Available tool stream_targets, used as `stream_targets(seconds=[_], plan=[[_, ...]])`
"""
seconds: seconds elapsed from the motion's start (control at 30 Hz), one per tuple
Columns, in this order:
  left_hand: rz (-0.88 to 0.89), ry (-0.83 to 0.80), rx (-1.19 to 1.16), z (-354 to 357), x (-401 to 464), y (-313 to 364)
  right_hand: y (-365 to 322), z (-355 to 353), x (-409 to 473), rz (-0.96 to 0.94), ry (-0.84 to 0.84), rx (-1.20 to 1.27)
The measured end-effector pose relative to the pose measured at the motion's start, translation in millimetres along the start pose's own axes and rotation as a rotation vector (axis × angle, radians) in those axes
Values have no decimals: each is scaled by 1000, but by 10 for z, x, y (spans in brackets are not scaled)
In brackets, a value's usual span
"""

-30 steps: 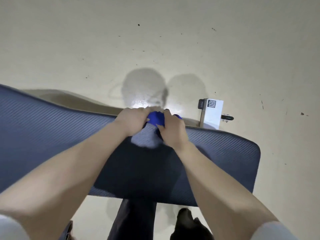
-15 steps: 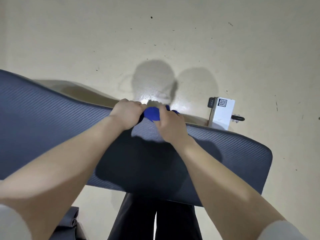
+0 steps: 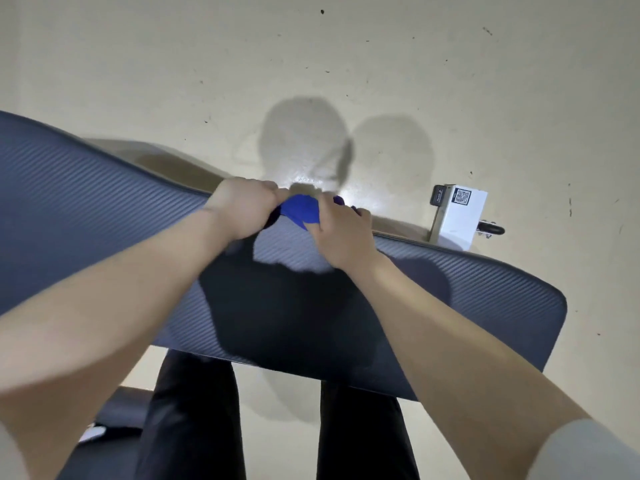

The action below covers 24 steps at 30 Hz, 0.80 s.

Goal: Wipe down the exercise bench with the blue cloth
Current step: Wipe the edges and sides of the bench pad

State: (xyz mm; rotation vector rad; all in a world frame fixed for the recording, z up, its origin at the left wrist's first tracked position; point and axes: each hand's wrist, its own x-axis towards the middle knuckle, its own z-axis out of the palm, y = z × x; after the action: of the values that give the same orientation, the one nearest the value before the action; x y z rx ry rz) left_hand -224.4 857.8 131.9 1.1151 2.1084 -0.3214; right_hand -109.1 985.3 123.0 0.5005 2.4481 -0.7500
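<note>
Nearest, dark trouser legs [image 3: 194,420] stand against the near edge of the grey padded worktop [image 3: 86,216]; both forearms reach across it; at its far edge the left hand [image 3: 242,209] and right hand [image 3: 341,233] each have their grip clamped on the blue cloth [image 3: 299,209], bunched between them on the padding; beyond, on the pale floor [image 3: 173,64], stands a white box [image 3: 462,216] with a QR label; its contents cannot be seen.

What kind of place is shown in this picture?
Probably a gym or home workout room: a dark blue-grey ribbed padded exercise bench, a bare, scuffed beige floor, and both hands pressing a crumpled blue cloth at the bench's far edge.
</note>
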Motion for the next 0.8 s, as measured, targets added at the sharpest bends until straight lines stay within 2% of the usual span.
stream_targets(seconds=[0.1, 0.2, 0.27, 0.33, 0.37, 0.43, 0.53, 0.6, 0.73, 0.8], plan=[[114, 72, -41, 111, -100, -63, 38, -68, -25, 7, -46, -92], [165, 18, -31, -38, -23, 120, 126, -74, -23, 168, -22, -123], [249, 68, 12, -95, -8, 35, -69, 18, 49, 256, 17, -87], [322, 116, 28, -67, -105, -418, -426, 134, 221, 237, 0, -50], [380, 199, 21, -16, -182, -702, -658, 198, 348, 181, -28, -32], [312, 243, -52, 102, -356, -1308, -1147, 331, 604, 55, -94, 18], [133, 67, 28, 193, -437, -1789, -1605, 390, 796, -41, -121, 20], [98, 1, -18, 131, -347, -1733, -1532, 312, 759, -56, -114, -49], [251, -52, -7, 30, -260, -1351, -1241, 164, 603, 101, -133, -116], [288, -63, 68, 4, -313, -1518, -1434, 226, 662, 144, -112, -136]])
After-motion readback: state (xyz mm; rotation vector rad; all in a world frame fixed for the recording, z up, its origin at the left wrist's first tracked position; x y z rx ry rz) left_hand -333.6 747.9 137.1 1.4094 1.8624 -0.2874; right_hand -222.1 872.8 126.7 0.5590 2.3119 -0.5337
